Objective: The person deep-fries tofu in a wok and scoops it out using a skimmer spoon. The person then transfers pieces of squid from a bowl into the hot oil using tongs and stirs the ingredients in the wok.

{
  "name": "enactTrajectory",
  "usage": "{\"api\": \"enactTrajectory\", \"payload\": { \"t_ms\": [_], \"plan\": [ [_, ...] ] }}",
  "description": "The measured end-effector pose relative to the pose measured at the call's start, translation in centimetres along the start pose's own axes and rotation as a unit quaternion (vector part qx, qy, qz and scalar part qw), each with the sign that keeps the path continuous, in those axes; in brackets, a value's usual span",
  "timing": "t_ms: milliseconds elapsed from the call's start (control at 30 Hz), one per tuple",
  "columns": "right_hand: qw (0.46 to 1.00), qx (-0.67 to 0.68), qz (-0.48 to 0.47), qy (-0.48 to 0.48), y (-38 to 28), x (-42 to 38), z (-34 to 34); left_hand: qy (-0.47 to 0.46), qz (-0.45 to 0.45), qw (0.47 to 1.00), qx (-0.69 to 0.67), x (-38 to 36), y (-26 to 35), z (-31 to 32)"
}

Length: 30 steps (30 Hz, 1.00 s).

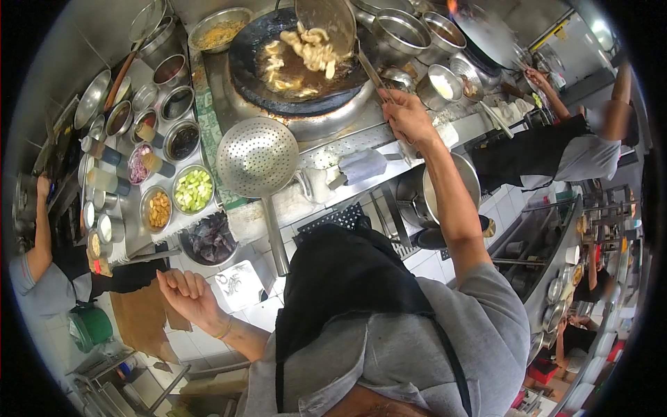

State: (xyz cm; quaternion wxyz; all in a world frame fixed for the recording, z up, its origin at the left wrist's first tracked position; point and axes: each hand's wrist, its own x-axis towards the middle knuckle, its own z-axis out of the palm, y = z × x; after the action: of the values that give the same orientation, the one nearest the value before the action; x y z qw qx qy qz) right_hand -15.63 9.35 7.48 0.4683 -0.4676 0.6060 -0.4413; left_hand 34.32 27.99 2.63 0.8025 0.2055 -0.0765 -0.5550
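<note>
My right hand is closed around the handle of a long-handled strainer. Its bowl is tipped over a black wok on the stove. Pale battered-looking pieces spill from it, and several lie in the brown oil below. My left hand hangs in the air at my side, fingers loosely curled, with nothing in it. A perforated metal ladle rests at the counter edge, its handle pointing towards me, apart from both hands.
Left of the stove stand bowls of chopped green vegetable, red onion and orange-brown pieces, plus sauce bottles. A pot stands below my right forearm. Co-workers work on both sides; flame rises at another wok.
</note>
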Motion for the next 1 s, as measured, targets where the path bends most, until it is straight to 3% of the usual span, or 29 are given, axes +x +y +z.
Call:
{"api": "enactTrajectory", "payload": {
  "t_ms": [133, 267, 367, 500, 600, 700, 833, 933, 1000],
  "plan": [
    [0.996, -0.062, -0.043, 0.043, -3.0, -1.2, -0.2, -0.037, -0.010, 0.999, -0.008, 0.5, 0.0, 0.8],
    [0.977, -0.133, -0.146, 0.085, -4.7, -2.2, -1.5, -0.041, -0.008, 0.999, -0.001, 0.4, 0.2, 1.2],
    [0.980, -0.139, -0.119, 0.075, -4.1, -3.0, -1.3, -0.025, -0.007, 1.000, 0.004, 0.1, 0.1, 0.7],
    [0.989, -0.124, 0.050, -0.067, -0.1, -2.7, -1.3, -0.009, -0.012, 1.000, 0.005, 0.0, 0.3, -0.5],
    [0.992, -0.116, 0.032, -0.034, -0.8, -3.6, -1.4, -0.016, -0.010, 1.000, 0.004, 0.1, 0.4, -0.4],
    [0.991, -0.106, -0.085, 0.018, -1.2, -3.1, -1.6, -0.027, -0.013, 1.000, -0.001, -0.1, 0.7, -0.5],
    [0.993, -0.088, -0.071, 0.035, -2.2, -2.7, -0.7, -0.012, -0.006, 1.000, -0.005, -0.1, 0.1, 0.0],
    [0.985, -0.166, 0.001, -0.035, 0.3, -1.5, -0.1, -0.019, -0.017, 1.000, 0.002, -0.6, -0.5, 0.6],
    [0.988, -0.150, 0.009, -0.028, 1.0, -1.5, -0.1, -0.034, -0.016, 0.999, 0.006, -0.7, -0.2, 0.5]
  ]
}}
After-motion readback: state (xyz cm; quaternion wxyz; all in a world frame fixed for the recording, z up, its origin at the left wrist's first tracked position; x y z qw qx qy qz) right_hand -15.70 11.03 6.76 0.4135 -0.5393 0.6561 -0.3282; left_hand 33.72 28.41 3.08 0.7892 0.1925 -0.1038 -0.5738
